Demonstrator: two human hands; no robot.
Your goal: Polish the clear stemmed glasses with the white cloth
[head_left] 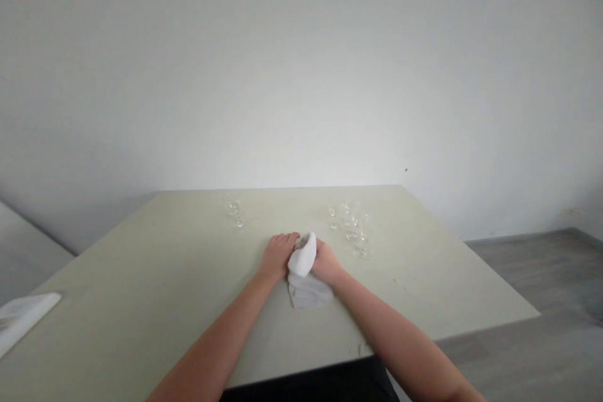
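Observation:
Both of my hands meet at the middle of a pale table (141, 289). My left hand (277, 256) and my right hand (326, 262) are closed around a white cloth (304, 276), which bunches up between them and hangs down onto the tabletop. Anything wrapped inside the cloth is hidden. A single clear stemmed glass (234, 210) stands beyond my left hand. Several clear stemmed glasses (352, 226) stand in a group just beyond my right hand.
A folded white cloth (21, 317) lies at the table's left edge. A plain white wall rises behind the table. Grey floor (532, 276) shows to the right, past the table's right edge.

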